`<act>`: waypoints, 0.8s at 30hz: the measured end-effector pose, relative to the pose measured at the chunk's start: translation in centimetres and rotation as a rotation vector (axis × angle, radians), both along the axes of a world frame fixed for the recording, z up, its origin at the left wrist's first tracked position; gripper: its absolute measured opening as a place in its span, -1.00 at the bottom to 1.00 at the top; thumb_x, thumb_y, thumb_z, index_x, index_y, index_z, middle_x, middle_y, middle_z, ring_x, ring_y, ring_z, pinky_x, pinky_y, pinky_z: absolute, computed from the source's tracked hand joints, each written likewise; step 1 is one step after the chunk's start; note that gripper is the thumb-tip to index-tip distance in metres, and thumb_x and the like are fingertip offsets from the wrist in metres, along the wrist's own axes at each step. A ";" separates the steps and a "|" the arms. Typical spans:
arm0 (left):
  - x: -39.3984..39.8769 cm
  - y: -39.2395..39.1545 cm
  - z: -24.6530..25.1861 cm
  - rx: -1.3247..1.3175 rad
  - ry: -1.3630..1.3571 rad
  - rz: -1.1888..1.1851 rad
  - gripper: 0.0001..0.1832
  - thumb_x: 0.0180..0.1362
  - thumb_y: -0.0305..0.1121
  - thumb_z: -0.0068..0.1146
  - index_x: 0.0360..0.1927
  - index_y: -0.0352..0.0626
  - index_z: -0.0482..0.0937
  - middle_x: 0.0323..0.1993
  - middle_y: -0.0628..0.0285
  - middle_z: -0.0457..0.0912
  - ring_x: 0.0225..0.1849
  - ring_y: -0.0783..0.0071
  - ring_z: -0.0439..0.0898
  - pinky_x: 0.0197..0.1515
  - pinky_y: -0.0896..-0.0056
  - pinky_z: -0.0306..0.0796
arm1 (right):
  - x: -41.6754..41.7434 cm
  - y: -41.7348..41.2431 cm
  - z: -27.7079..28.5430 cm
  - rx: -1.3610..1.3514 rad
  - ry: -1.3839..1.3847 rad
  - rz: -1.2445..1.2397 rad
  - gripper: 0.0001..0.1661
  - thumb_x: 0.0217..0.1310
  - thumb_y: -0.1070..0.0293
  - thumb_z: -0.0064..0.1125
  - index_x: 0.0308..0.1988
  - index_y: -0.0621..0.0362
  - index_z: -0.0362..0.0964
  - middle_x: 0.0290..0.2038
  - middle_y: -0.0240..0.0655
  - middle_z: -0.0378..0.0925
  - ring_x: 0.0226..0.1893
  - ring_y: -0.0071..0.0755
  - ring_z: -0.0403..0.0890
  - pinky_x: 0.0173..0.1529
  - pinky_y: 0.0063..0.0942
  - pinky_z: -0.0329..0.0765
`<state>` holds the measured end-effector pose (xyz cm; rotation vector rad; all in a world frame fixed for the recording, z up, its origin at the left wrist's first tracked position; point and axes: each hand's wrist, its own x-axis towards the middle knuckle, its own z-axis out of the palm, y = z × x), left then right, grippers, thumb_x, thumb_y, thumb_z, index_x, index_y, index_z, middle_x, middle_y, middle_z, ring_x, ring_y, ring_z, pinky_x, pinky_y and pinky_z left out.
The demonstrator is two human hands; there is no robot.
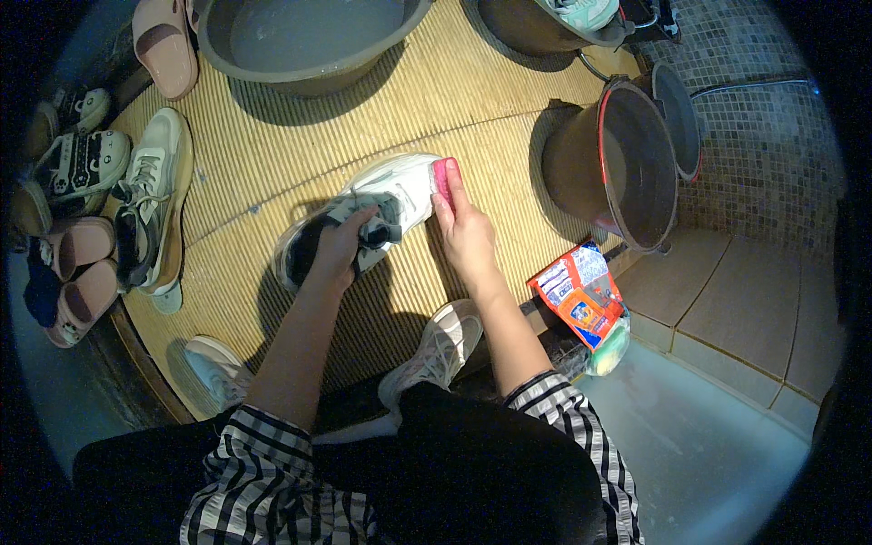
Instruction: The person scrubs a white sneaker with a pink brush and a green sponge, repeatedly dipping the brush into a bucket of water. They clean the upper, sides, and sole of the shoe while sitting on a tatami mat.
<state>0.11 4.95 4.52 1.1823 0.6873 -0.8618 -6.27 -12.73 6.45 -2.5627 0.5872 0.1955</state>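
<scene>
A white sneaker point(402, 178) lies in front of me on a ribbed yellow mat point(470, 88), its toe pointing up and to the right. My left hand point(338, 245) grips it around the tongue and collar, where dark lining shows. In my right hand point(469, 231) is a small pink scrubbing brush point(446, 182), its pale underside pressed against the toe. The fingers hide part of the brush, and the left hand covers part of the shoe's opening.
A wide grey basin point(306, 41) stands at the far side. Dark buckets point(579, 160) are on the right, beside a red detergent packet point(579, 293). To the left lie a laced sneaker point(153, 197) and pink slippers point(85, 286). Another bucket point(524, 27) holds a mint-green shoe point(582, 13).
</scene>
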 end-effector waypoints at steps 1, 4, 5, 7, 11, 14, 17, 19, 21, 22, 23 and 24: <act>-0.2 0.1 0.1 -0.013 -0.008 0.027 -0.70 0.05 -0.31 0.25 -0.17 -0.21 0.56 -0.29 0.26 0.63 -0.29 0.41 0.62 -0.24 0.38 0.53 | 0.0 1.1 1.1 0.126 0.058 -0.004 -0.37 0.33 0.02 -0.10 0.33 -0.25 0.02 -0.60 0.00 0.48 -0.58 0.06 0.55 -0.48 -0.07 0.46; -0.4 -0.1 -0.5 -0.040 -0.037 0.066 -0.63 0.08 -0.26 0.25 -0.09 -0.27 0.53 -0.23 0.20 0.61 -0.26 0.40 0.61 -0.23 0.36 0.53 | -2.7 5.0 -0.8 0.282 -0.057 0.195 -0.35 0.32 0.05 -0.08 0.34 -0.23 0.00 -0.57 0.01 0.47 -0.58 0.05 0.55 -0.47 -0.06 0.45; -0.5 -0.1 -0.9 -0.042 -0.047 0.077 -0.59 0.10 -0.23 0.24 -0.06 -0.30 0.52 -0.20 0.17 0.60 -0.25 0.39 0.61 -0.23 0.35 0.53 | -3.7 5.3 -0.7 0.264 -0.310 0.253 -0.43 0.38 0.03 -0.16 0.32 -0.22 0.08 -0.71 -0.25 0.38 -0.74 -0.28 0.45 -0.62 -0.35 0.45; -0.6 0.2 -1.5 -0.032 -0.042 0.070 -0.68 0.08 -0.29 0.24 -0.13 -0.24 0.54 -0.23 0.23 0.62 -0.27 0.39 0.62 -0.24 0.38 0.53 | -2.8 3.1 -0.4 0.059 -0.140 0.304 -0.41 0.37 0.04 -0.13 0.32 -0.20 0.07 -0.67 -0.17 0.43 -0.71 -0.19 0.48 -0.59 -0.29 0.48; -0.4 0.0 -0.4 -0.026 0.031 0.061 -0.71 0.07 -0.31 0.24 -0.16 -0.21 0.56 -0.25 0.26 0.63 -0.28 0.40 0.62 -0.25 0.39 0.53 | -0.1 -1.1 -0.9 -0.195 -0.075 0.050 -0.40 0.34 0.04 -0.12 0.32 -0.22 0.04 -0.62 -0.05 0.48 -0.65 0.01 0.53 -0.56 -0.11 0.46; -0.5 -0.1 0.3 0.000 0.025 0.064 -0.59 0.09 -0.26 0.24 -0.05 -0.30 0.51 -0.20 0.20 0.59 -0.24 0.39 0.60 -0.25 0.38 0.50 | -0.6 1.0 -1.0 0.171 -0.268 -0.022 -0.39 0.37 0.08 -0.14 0.34 -0.17 0.00 -0.48 0.03 0.53 -0.56 0.08 0.56 -0.45 -0.10 0.48; -0.8 0.1 -2.7 -0.011 -0.035 0.084 -0.58 0.08 -0.25 0.25 -0.05 -0.30 0.51 -0.20 0.22 0.59 -0.23 0.39 0.59 -0.25 0.37 0.50 | -3.1 4.9 0.0 0.521 -0.257 0.129 -0.37 0.38 0.23 -0.12 0.36 -0.07 -0.05 -0.05 0.08 0.47 -0.21 0.03 0.59 -0.11 -0.23 0.51; -0.5 0.3 -2.4 -0.010 -0.044 0.088 -0.58 0.08 -0.24 0.25 -0.05 -0.29 0.51 -0.20 0.22 0.59 -0.23 0.39 0.59 -0.25 0.37 0.49 | -3.8 5.8 -0.4 0.518 -0.181 0.191 -0.36 0.39 0.27 -0.12 0.37 -0.06 -0.08 0.02 0.02 0.47 -0.11 -0.09 0.61 0.01 -0.30 0.54; -0.6 0.0 -2.0 0.012 -0.016 0.064 -0.59 0.09 -0.24 0.23 -0.05 -0.28 0.52 -0.20 0.24 0.60 -0.23 0.39 0.59 -0.25 0.36 0.49 | -2.5 3.8 0.8 0.198 0.046 0.290 -0.35 0.37 0.19 -0.09 0.37 -0.19 -0.06 -0.45 -0.09 0.59 -0.50 -0.17 0.63 -0.36 -0.27 0.60; -0.5 -0.1 -2.0 0.012 -0.005 0.027 -0.60 0.10 -0.24 0.23 -0.05 -0.27 0.52 -0.20 0.24 0.60 -0.23 0.39 0.59 -0.24 0.36 0.49 | -1.8 2.0 -0.4 0.041 0.043 0.331 -0.37 0.36 0.10 -0.08 0.35 -0.31 -0.01 -0.64 -0.17 0.49 -0.65 -0.16 0.55 -0.53 -0.20 0.50; -0.5 0.4 -2.1 0.021 0.010 0.002 -0.61 0.11 -0.24 0.22 -0.05 -0.27 0.53 -0.20 0.23 0.60 -0.23 0.39 0.59 -0.24 0.36 0.49 | -1.0 0.9 -0.6 -0.052 -0.070 0.245 -0.37 0.34 0.04 -0.07 0.34 -0.32 0.01 -0.61 -0.10 0.50 -0.64 -0.09 0.54 -0.55 -0.14 0.45; -0.3 0.5 -1.9 0.020 0.019 -0.028 -0.61 0.11 -0.24 0.21 -0.05 -0.26 0.53 -0.20 0.23 0.60 -0.22 0.39 0.59 -0.23 0.36 0.50 | -0.1 -0.3 -1.2 -0.174 -0.090 0.184 -0.37 0.34 0.03 -0.09 0.34 -0.28 0.01 -0.60 -0.06 0.50 -0.63 0.01 0.53 -0.54 -0.11 0.45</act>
